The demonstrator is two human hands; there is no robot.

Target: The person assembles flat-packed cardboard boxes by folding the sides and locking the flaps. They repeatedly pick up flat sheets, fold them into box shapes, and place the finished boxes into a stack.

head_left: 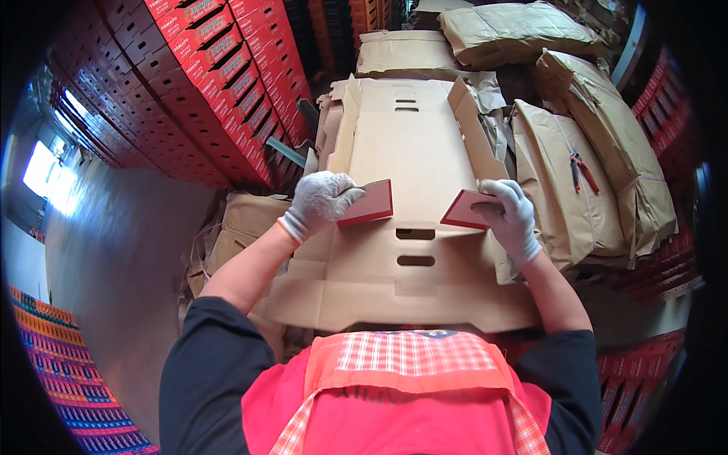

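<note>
A brown cardboard carton blank (400,163) lies lengthwise in front of me, its long side walls raised at the far part. My left hand (321,200), in a pale knit glove, is closed on a red-edged cardboard flap (371,203) at the left side. Opposite it, my right hand (511,215), gloved too, pinches a matching red-edged flap (462,210) between thumb and fingers. Both flaps tilt inward over the blank. Between and nearer than them, hand slots (415,234) are cut through the board. Where each flap joins the blank is hidden by the gloves.
Tall stacks of red cartons (220,68) rise at the left. Paper-wrapped bundles (565,174) lie at the right, with red-handled pliers (584,173) on one. More wrapped bundles (516,30) sit at the back. Colourful stacked cartons (68,371) stand at the lower left.
</note>
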